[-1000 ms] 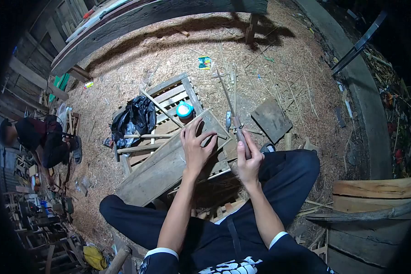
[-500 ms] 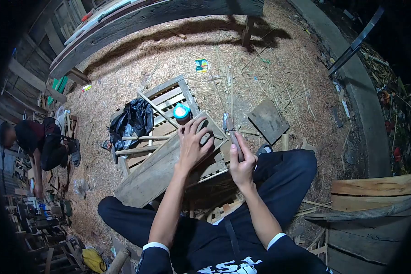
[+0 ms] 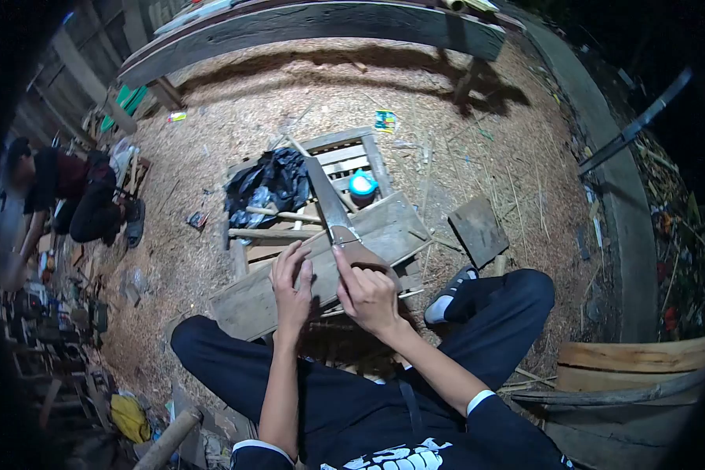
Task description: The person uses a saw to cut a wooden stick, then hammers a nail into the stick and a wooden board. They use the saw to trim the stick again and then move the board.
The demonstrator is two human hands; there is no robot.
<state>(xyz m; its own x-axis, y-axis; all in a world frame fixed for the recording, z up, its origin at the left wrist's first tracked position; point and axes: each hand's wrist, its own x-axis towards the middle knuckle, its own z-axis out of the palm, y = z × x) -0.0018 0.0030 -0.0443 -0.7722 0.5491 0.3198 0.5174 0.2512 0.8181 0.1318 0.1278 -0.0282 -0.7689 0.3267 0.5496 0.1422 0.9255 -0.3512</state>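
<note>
My right hand (image 3: 370,300) grips the brown handle of a handsaw (image 3: 330,200), its index finger stretched along the handle. The grey blade tapers away from me, over a wooden plank (image 3: 251,305) and a slatted wooden frame (image 3: 376,160). My left hand (image 3: 291,291) is at the plank's near edge, fingers apart and holding nothing. The plank slants across the frame in front of my crossed legs. Just beyond it stands a small container with a turquoise lid (image 3: 362,186). A crumpled black plastic bag (image 3: 270,188) lies on the frame's left part.
A square board (image 3: 479,231) lies to the right on ground covered in shavings. A long wooden bench (image 3: 321,35) spans the far side. Another person (image 3: 82,192) crouches at the left. Curved timber pieces (image 3: 634,376) stand at my right.
My right hand has swung the handsaw left, so its blade now shows broadside over the plank. My left hand has drawn back left and nearer me. The view has shifted.
</note>
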